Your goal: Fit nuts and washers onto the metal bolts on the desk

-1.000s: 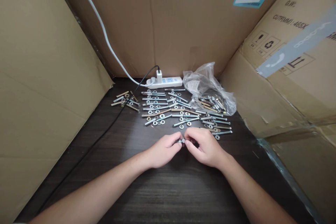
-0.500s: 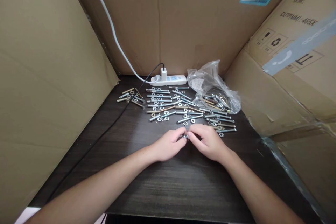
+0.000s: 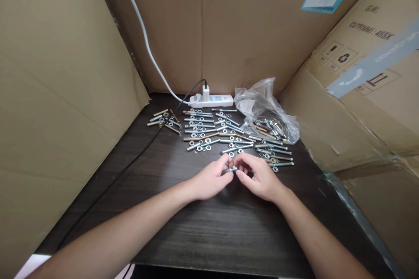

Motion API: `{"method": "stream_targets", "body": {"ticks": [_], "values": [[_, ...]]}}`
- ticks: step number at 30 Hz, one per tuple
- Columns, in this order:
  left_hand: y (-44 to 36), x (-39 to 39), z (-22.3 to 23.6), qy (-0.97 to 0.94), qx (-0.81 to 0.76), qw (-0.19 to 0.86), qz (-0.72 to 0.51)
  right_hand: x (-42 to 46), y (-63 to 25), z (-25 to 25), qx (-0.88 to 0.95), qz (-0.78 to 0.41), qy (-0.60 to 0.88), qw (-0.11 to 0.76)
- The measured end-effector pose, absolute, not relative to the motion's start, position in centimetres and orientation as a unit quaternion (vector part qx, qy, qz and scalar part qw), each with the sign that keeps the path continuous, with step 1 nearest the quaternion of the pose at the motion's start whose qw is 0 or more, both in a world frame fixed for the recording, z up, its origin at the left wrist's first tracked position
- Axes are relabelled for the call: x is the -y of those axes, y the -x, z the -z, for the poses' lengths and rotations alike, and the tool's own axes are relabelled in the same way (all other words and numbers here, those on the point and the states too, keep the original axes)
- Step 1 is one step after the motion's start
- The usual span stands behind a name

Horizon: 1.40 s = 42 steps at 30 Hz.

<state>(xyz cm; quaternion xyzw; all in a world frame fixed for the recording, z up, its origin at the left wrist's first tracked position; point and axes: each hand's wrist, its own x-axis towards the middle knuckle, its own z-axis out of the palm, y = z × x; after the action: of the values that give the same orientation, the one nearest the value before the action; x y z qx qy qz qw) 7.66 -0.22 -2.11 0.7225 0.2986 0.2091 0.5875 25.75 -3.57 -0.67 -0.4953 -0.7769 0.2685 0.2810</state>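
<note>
Clock directions are taken from the small metal fastener (image 3: 233, 169) between the two hands, with 12 o'clock pointing to the far side of the counter (image 3: 183, 235).

A plain cardboard box (image 3: 65, 78) stands at 9 to 10 o'clock. A black cable (image 3: 131, 164) slants from 8 o'clock up over the loose pile (image 3: 168, 128) of metal sleeves, nuts and washers at 10 o'clock, and on to a white plug (image 3: 206, 93). That plug sits in the power strip (image 3: 225, 100) at 11 o'clock, where a white cable (image 3: 144, 35) also comes down. Nearer, the laid-out bolts (image 3: 199, 131) run in rough rows from 11 to 12 o'clock, with nuts and rings among them.

The left hand (image 3: 225, 170), at 9 o'clock, grips the fastener between thumb and fingers. The right hand (image 3: 238, 169), at 3 o'clock, has curled fingers at its other end; how firmly they close on it I cannot tell. A clear plastic bag (image 3: 258, 96) of metal parts lies at 1 o'clock, and more bolts (image 3: 280, 164) at 2 to 3 o'clock. The printed cardboard box (image 3: 353, 135) stands beyond them.
</note>
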Motion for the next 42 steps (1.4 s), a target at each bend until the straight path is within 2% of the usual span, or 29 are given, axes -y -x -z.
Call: {"method": "stream_targets", "body": {"ticks": [11, 19, 25, 42], "values": [[-7.4, 0.5, 2.2, -0.746, -0.304, 0.559, -0.194, 3.2, -25.6, 1.2, 0.799, -0.245, 0.488, 0.251], [-6.9, -0.1, 1.6, -0.814, -0.358, 0.423, -0.172, 3.4, -25.6, 1.0, 0.778, -0.235, 0.511, 0.280], [-6.9, -0.1, 1.5, -0.845, -0.355, 0.368, -0.158, 3.5, -25.4, 1.0, 0.787, -0.225, 0.506, 0.270], [-7.0, 0.2, 1.0, -0.866, -0.356, 0.324, -0.132, 3.3, -25.7, 1.3, 0.783, -0.244, 0.500, 0.279]]}}
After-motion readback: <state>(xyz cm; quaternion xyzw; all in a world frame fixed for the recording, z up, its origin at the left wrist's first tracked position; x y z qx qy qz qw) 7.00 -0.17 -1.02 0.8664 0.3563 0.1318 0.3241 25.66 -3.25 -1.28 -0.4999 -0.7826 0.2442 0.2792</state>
